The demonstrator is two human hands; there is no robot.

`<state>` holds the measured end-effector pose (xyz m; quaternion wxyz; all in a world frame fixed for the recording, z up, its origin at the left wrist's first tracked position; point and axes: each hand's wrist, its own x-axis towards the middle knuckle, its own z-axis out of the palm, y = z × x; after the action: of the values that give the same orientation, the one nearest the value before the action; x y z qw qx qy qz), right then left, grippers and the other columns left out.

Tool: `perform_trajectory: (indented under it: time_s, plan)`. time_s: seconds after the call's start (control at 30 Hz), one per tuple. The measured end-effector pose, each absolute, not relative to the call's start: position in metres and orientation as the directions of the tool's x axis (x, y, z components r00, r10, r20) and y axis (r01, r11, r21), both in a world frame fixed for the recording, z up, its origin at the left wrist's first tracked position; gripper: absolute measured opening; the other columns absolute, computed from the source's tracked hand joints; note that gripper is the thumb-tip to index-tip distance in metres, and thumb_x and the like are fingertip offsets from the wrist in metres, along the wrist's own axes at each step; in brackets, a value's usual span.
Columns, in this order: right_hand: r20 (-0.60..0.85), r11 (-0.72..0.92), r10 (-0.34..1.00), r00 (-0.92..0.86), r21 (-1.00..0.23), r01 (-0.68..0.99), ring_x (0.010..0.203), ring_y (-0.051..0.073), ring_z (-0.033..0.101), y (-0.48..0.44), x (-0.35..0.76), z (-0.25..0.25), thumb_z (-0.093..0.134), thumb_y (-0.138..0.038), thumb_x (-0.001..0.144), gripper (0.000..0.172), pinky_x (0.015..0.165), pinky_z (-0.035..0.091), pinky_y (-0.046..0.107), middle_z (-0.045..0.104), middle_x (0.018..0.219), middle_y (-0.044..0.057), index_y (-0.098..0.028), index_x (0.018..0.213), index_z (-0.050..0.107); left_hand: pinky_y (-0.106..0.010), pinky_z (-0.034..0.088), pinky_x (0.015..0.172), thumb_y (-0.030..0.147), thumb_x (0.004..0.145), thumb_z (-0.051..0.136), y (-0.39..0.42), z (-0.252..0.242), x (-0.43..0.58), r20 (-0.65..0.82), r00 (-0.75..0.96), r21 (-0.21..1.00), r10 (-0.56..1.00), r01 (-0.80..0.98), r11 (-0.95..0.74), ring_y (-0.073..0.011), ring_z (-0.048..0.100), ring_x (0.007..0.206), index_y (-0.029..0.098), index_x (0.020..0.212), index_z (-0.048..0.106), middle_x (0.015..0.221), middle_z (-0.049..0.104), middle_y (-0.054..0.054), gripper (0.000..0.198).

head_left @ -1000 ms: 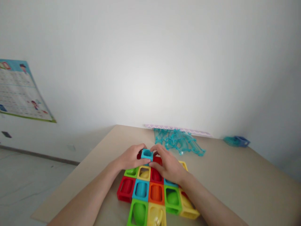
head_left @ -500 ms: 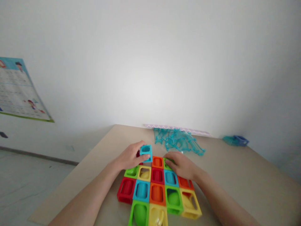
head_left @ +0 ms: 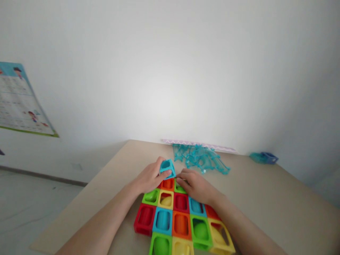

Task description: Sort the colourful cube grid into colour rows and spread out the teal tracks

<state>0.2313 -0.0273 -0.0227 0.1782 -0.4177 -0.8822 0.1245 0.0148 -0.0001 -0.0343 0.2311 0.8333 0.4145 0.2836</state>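
A hollow blue toy cube [head_left: 167,169] is gripped between the thumb and fingers of my left hand [head_left: 148,178], just above the back row of joined cubes. Several red, blue, orange, green and yellow cubes lie side by side in rows on the table, many with a rounded piece inside. My right hand [head_left: 196,184] has its fingers curled over a green cube [head_left: 180,188] at the back. Beside that sits an orange cube [head_left: 168,184]. A red cube [head_left: 181,202] and a yellow cube [head_left: 166,199] lie in the row nearer me.
A heap of translucent teal plastic pieces [head_left: 200,157] lies near the wall, by a patterned pale purple strip [head_left: 199,145]. A dark blue piece [head_left: 269,158] rests at the table's back right. On the left wall hangs a poster [head_left: 23,101].
The back orange and green cubes have shifted left relative to the row in front, along with my right hand. The blue cube in my left hand has tilted and risen slightly.
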Motion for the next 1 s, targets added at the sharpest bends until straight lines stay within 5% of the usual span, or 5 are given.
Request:
perform_trajectory:
  time_s: [0.33, 0.47, 0.57, 0.7, 1.0]
  plan:
    - [0.093, 0.52, 0.85, -0.519, -0.31, 0.796, 0.105, 0.026, 0.058, -0.044, 0.248, -0.01, 0.046, -0.043, 0.091, 0.05, 0.091, 0.042, 0.037, 0.059, 0.118, 0.013, -0.02, 0.136, 0.046, -0.03, 0.04, 0.068, 0.052, 0.091, 0.041, 0.011, -0.031, -0.007, 0.287, 0.482, 0.525, 0.828, 0.644, -0.557, -0.0212, 0.061, 0.074, 0.021, 0.106, 0.046, 0.079, 0.062, -0.002, 0.035]
    - [0.172, 0.494, 0.869, -0.463, -0.282, 0.822, 0.103, 0.024, 0.06, -0.042, 0.23, -0.026, 0.033, -0.039, 0.097, 0.041, 0.09, 0.041, 0.034, 0.065, 0.107, 0.012, -0.018, 0.126, 0.054, -0.028, 0.039, 0.063, 0.051, 0.089, 0.045, 0.011, -0.029, -0.007, 0.387, 0.368, 0.513, 0.846, 0.676, -0.529, -0.0205, 0.06, 0.068, 0.021, 0.107, 0.045, 0.075, 0.061, -0.001, 0.035]
    - [0.206, 0.457, 0.887, -0.413, -0.267, 0.848, 0.098, 0.022, 0.062, -0.038, 0.221, -0.031, 0.03, -0.034, 0.099, 0.038, 0.085, 0.042, 0.031, 0.068, 0.099, 0.01, -0.019, 0.111, 0.062, -0.027, 0.042, 0.063, 0.048, 0.092, 0.042, 0.005, -0.027, -0.003, 0.488, 0.279, 0.658, 0.827, 0.505, -0.558, -0.0181, 0.06, 0.069, 0.021, 0.113, 0.04, 0.083, 0.062, -0.002, 0.035]
    - [0.315, 0.448, 0.875, -0.367, -0.239, 0.862, 0.089, 0.021, 0.062, -0.037, 0.221, -0.028, 0.035, -0.026, 0.096, 0.029, 0.079, 0.042, 0.031, 0.068, 0.094, 0.01, -0.017, 0.101, 0.062, -0.028, 0.046, 0.072, 0.045, 0.093, 0.043, -0.004, -0.026, 0.002, 0.434, 0.45, 0.742, 0.78, 0.313, -0.593, -0.0168, 0.06, 0.077, 0.02, 0.114, 0.039, 0.089, 0.061, -0.003, 0.033]
    - [0.331, 0.563, 0.817, -0.472, -0.281, 0.777, 0.082, 0.018, 0.057, -0.044, 0.238, -0.016, 0.052, -0.021, 0.084, 0.008, 0.075, 0.042, 0.03, 0.058, 0.091, 0.006, -0.019, 0.085, 0.06, -0.029, 0.044, 0.079, 0.045, 0.091, 0.048, -0.002, -0.025, 0.001, 0.344, 0.557, 0.688, 0.756, 0.399, -0.607, -0.0177, 0.058, 0.083, 0.019, 0.113, 0.041, 0.09, 0.06, -0.002, 0.035]
